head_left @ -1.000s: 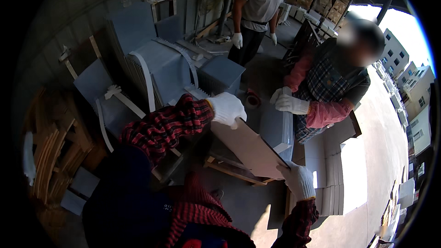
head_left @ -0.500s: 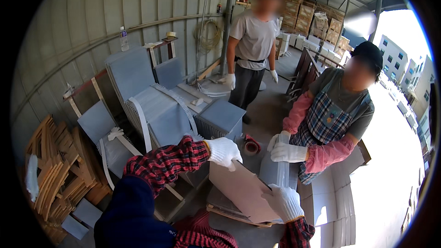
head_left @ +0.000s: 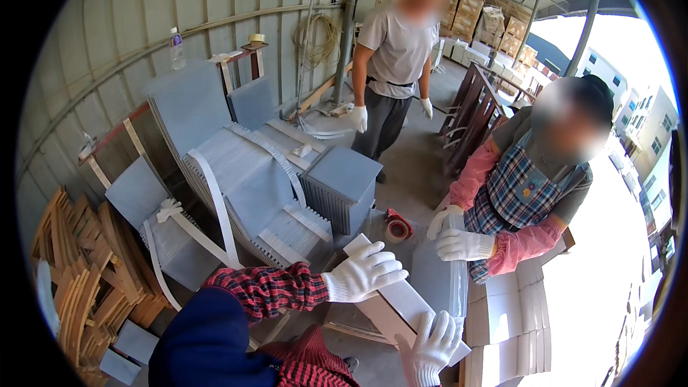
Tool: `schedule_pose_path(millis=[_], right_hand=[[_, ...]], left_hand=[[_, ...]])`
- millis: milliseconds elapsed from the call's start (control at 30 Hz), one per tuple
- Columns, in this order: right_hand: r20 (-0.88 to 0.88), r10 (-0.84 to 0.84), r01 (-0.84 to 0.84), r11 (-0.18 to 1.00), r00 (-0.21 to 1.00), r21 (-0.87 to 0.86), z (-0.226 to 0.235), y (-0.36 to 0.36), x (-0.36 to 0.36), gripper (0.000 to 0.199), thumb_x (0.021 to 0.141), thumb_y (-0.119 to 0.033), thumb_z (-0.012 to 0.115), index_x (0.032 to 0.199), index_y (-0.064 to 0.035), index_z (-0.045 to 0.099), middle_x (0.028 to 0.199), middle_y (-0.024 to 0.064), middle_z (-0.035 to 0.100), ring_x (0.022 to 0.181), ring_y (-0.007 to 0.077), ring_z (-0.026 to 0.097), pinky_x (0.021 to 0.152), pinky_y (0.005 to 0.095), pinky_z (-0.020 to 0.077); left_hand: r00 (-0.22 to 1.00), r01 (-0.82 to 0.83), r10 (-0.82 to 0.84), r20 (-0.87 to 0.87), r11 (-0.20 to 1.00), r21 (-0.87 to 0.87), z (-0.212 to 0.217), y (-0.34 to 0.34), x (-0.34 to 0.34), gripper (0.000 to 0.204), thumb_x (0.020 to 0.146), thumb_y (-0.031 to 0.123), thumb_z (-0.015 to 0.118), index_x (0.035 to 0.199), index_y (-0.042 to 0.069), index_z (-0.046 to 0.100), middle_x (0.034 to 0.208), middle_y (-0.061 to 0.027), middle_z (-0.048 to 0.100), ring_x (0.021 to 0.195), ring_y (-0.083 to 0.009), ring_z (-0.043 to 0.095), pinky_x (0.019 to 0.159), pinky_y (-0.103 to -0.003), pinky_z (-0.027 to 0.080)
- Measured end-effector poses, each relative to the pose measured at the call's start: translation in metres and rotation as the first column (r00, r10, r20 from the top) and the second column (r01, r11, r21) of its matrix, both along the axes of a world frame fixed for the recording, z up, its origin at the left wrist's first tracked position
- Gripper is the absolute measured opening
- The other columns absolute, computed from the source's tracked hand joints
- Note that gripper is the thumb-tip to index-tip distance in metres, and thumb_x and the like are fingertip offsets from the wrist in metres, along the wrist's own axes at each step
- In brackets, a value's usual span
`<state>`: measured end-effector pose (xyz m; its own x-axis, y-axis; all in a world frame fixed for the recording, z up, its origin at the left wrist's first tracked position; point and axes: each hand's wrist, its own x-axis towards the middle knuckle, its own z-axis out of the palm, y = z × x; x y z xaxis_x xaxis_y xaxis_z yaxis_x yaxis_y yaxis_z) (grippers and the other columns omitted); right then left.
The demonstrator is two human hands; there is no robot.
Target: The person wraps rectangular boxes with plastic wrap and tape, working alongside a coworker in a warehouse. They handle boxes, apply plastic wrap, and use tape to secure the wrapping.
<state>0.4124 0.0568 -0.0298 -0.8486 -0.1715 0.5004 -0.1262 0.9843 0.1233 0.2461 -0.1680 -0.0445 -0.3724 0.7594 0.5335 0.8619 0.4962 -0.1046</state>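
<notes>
My left hand (head_left: 364, 273), in a white knitted glove, rests over the upper long edge of a flat, pale carton (head_left: 405, 298); its fingers lie across the narrow white face. At the carton's lower right end, my right hand (head_left: 432, 347), also gloved, grips the edge with fingers over the top and thumb on the near side. The carton is tilted, its pinkish-tan broad side toward me. Just beyond it lies a grey slab (head_left: 432, 272). A co-worker in a checked apron presses both gloved hands (head_left: 462, 244) on a clear, shiny strip (head_left: 456, 287) at the slab's right side.
A red tape dispenser (head_left: 398, 227) sits beyond the carton. Grey slabs (head_left: 247, 165) lean in stacks on the left, near wooden frames (head_left: 93, 265). A second person (head_left: 396, 54) stands behind. Tan cartons (head_left: 505, 315) are stacked at right; dark red racks (head_left: 473, 111) stand farther back.
The carton has turned, so its narrow white face shows on top. My left hand has moved down and its fingers now stretch over that face; my right hand has moved lower.
</notes>
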Motion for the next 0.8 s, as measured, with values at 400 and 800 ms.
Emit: schedule_pose_path(millis=[400,800], right_hand=[[0.404,0.189,0.018,0.889,0.895,-0.457,0.077,0.007,0.006,0.02,0.089,-0.021,0.064,0.1,-0.006,0.07,0.09,0.0121,0.073,0.075,0.0311,0.071,0.068,0.0387,0.0577],[0.621,0.333,-0.276,0.942,0.709,-0.19,0.064,0.044,-0.002,0.018,0.091,-0.009,0.059,0.104,-0.0064,0.071,0.087,0.0123,0.073,0.074,0.0327,0.071,0.066,0.0398,0.0593]], left_hand=[[0.692,0.21,-0.082,0.717,0.973,-0.092,0.085,-0.087,-0.007,0.057,0.086,0.039,0.073,0.129,0.004,0.06,0.13,-0.014,0.061,0.119,-0.0332,0.056,0.102,-0.043,0.045],[0.328,0.211,-0.11,0.938,0.977,0.041,0.077,-0.104,-0.015,0.034,0.099,0.035,0.057,0.116,0.009,0.071,0.11,-0.0086,0.073,0.104,-0.0258,0.068,0.095,-0.036,0.05]])
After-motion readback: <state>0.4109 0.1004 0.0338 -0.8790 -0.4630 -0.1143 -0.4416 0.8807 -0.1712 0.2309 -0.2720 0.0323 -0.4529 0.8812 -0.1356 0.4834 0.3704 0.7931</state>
